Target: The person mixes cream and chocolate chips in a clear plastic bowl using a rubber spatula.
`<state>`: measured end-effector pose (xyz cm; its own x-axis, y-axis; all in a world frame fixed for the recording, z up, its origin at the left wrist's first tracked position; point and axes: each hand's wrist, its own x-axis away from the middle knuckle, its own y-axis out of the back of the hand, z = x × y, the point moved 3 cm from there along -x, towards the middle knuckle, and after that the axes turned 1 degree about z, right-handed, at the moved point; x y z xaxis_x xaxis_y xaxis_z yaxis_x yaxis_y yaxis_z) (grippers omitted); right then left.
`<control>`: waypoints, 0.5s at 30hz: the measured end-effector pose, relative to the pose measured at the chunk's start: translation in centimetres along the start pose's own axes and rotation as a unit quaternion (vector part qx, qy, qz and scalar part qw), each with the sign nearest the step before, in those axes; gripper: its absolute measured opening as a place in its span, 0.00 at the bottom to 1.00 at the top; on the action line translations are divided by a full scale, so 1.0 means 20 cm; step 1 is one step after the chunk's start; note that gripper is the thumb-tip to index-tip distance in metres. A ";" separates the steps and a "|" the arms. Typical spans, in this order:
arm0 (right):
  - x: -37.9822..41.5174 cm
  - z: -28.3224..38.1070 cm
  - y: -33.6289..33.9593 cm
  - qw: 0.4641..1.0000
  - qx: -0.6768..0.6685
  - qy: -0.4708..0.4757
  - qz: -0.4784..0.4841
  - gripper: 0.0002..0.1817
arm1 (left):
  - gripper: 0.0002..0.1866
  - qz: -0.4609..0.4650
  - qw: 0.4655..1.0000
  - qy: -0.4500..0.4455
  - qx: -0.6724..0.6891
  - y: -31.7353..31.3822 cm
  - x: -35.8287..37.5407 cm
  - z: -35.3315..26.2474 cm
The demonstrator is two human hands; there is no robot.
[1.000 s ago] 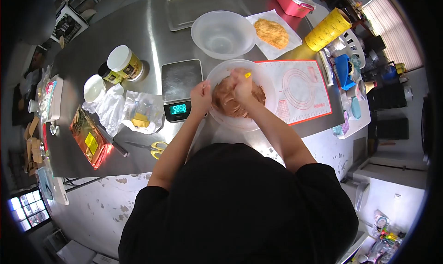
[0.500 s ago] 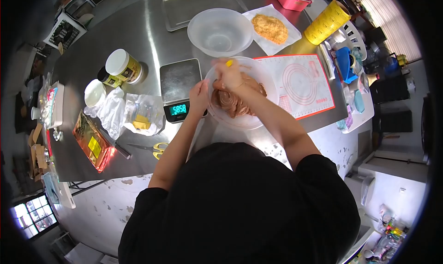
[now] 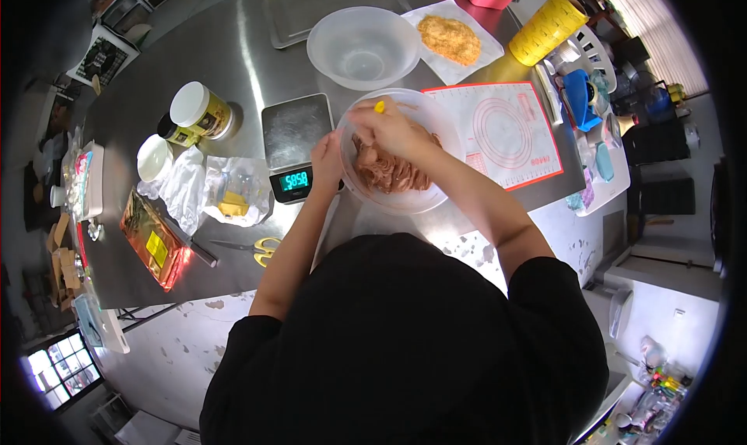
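My left hand (image 3: 327,159) grips the left rim of a translucent bowl (image 3: 454,151). Inside the bowl lies a thick brown mixture (image 3: 393,169) with ridges on its surface. My right hand (image 3: 389,130) is closed around a tool with a yellow handle (image 3: 380,106), over the upper left of the mixture; the tool's lower end is hidden. Beside the bowl on the left is a kitchen scale (image 3: 297,134), its display lit.
An empty translucent bowl (image 3: 362,48) stands behind, with orange crumbs (image 3: 450,40) on paper beside it. A red-edged mat (image 3: 498,134) lies right. Left are jars (image 3: 201,110), a plastic bag (image 3: 237,188), scissors (image 3: 266,250) and an orange foil packet (image 3: 154,239).
My right hand has shifted slightly within the bowl, and the brown mixture's surface has changed shape. The whole view has moved a little.
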<state>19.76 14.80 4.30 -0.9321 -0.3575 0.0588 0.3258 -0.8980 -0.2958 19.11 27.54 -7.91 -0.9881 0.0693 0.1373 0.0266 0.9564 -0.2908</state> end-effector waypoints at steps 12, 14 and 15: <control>0.06 0.11 -0.28 0.912 0.258 0.017 0.317 0.10 | 0.11 0.027 0.950 -0.237 -0.199 -0.06 0.06 -0.15; 0.09 0.07 -0.23 0.916 0.276 -0.016 0.290 0.10 | 0.13 0.024 0.958 -0.215 -0.188 -0.07 0.08 -0.18; 0.10 0.07 -0.21 0.918 0.294 -0.048 0.263 0.10 | 0.14 0.021 0.961 -0.204 -0.183 -0.06 0.08 -0.19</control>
<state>16.71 17.54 6.91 -0.6126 -0.7764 0.1482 0.7820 -0.5680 0.2568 18.06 27.48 -3.75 -0.9602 0.0637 -0.2721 0.0449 0.9962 0.0750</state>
